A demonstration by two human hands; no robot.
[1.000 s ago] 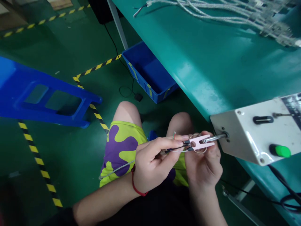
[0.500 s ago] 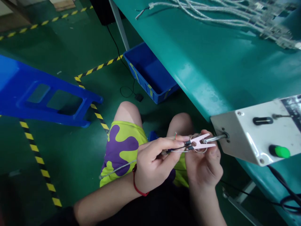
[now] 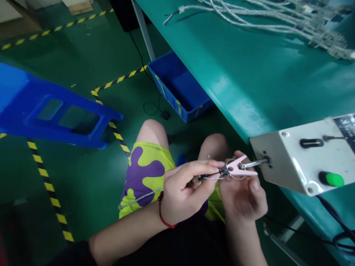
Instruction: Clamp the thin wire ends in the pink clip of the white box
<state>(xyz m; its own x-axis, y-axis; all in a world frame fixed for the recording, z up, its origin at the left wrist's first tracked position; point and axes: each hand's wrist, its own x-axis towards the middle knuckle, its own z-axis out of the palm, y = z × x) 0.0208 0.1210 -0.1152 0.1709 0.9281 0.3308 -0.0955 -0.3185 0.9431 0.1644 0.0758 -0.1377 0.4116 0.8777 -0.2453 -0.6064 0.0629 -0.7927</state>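
My left hand (image 3: 185, 190), with a red cord on the wrist, pinches a thin cable (image 3: 196, 179) between thumb and fingers. Small coloured wire ends (image 3: 208, 159) poke up above its fingertips. The fingertips sit right at the black jaws of a pink clip (image 3: 235, 168), which is mounted on a metal rod (image 3: 256, 162). My right hand (image 3: 242, 197) lies just under and behind the clip, palm up, its thumb apart from the clip's handles; some of its fingers are hidden. The cable's grey length (image 3: 141, 197) trails across my lap.
The rod comes out of a white box (image 3: 288, 159) with a green knob (image 3: 334, 180) at the edge of the green table (image 3: 263, 74). Several clear-sheathed cables (image 3: 257, 20) lie at the back. A blue bin (image 3: 177, 107) and blue stool (image 3: 63, 111) stand on the floor.
My right thumb has moved away from the clip's handles, which have spread wider. My left hand keeps its pinch on the cable at the jaws. The view has shifted slightly.
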